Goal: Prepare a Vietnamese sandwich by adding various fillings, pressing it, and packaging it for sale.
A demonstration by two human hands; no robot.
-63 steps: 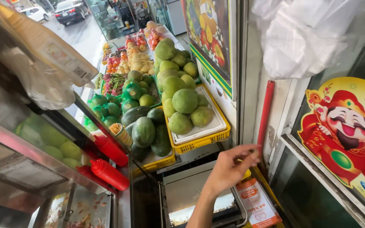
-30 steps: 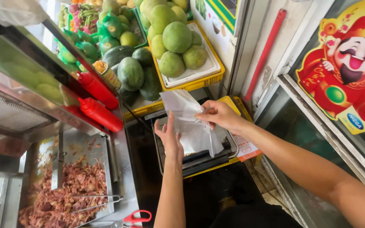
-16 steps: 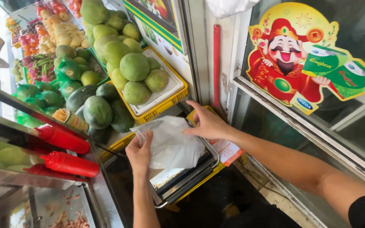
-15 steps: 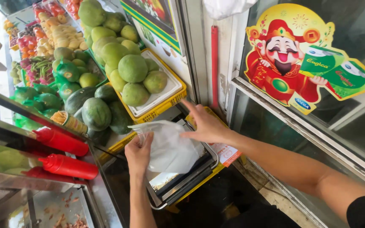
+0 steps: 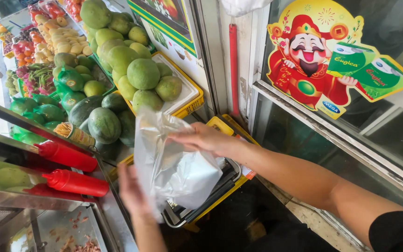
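Both of my hands hold a clear plastic bag (image 5: 171, 163) with something white inside, just above a metal tray in a yellow crate (image 5: 222, 186). My right hand (image 5: 201, 139) grips the bag's upper edge from the right. My left hand (image 5: 130, 189), blurred, holds the bag's lower left side from below. The bag's mouth points upward and looks spread apart.
Two red squeeze bottles (image 5: 75, 182) lie on a steel counter edge at left. Behind the bag sit dark green watermelons (image 5: 103, 123) and a yellow crate of large green fruits (image 5: 143, 74). More fruit fills the stall at far left. A red pole (image 5: 233, 70) and a glass cabinet stand at right.
The bag has been lifted and spread wider between my hands. My left hand dropped lower on the bag's left side; the view shifted slightly.
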